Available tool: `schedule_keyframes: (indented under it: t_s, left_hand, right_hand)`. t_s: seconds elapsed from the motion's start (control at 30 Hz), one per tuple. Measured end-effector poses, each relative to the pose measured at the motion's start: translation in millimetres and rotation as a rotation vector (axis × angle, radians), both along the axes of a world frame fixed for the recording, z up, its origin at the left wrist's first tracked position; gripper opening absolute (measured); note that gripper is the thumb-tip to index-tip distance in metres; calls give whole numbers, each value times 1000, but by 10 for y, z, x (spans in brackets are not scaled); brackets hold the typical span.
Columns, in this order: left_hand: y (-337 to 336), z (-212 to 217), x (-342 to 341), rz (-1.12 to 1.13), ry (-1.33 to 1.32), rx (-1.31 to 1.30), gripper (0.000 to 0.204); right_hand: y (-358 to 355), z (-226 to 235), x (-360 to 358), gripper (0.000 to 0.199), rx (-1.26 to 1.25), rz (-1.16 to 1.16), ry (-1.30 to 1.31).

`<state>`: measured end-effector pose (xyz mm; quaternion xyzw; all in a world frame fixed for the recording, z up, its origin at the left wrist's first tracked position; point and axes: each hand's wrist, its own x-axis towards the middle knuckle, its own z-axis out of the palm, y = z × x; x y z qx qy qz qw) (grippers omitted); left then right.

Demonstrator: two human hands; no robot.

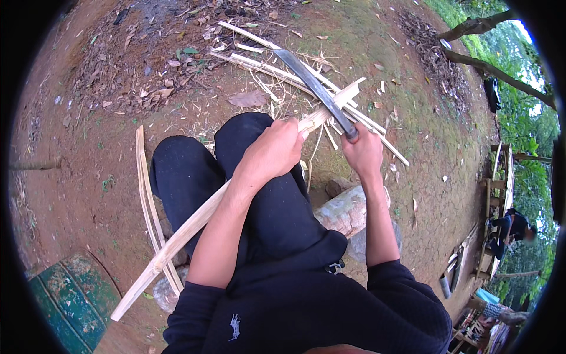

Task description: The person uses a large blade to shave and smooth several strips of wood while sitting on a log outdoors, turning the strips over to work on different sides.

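My left hand is closed round a long pale strip of split bamboo, which slants across my thighs from the lower left to the upper right. In my right hand is the handle of a machete. Its dark, long blade points away to the upper left and lies across the far part of the strip, just beyond my left hand. Several cut pale strips and thin shavings lie on the ground past my knees, partly beneath the blade.
Two narrow strips lie left of my legs. Beside my right thigh are a log and stones. A worn green panel is at lower left, dry leaves lie ahead, and another person sits far right near a wooden rail.
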<state>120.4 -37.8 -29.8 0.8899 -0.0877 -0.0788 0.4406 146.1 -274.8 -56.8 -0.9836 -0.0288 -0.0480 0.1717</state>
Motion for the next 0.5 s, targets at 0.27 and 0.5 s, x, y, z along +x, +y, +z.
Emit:
schedule_keyframes:
  t_s: [0.27, 0.5]
  left_hand:
    - [-4, 62, -151, 53, -55, 83, 29]
    - [-21, 159, -146, 84, -31, 157, 28]
  right_hand:
    - [-30, -61, 21, 14, 91, 66, 5]
    - [48, -86, -17, 16, 49, 44, 34]
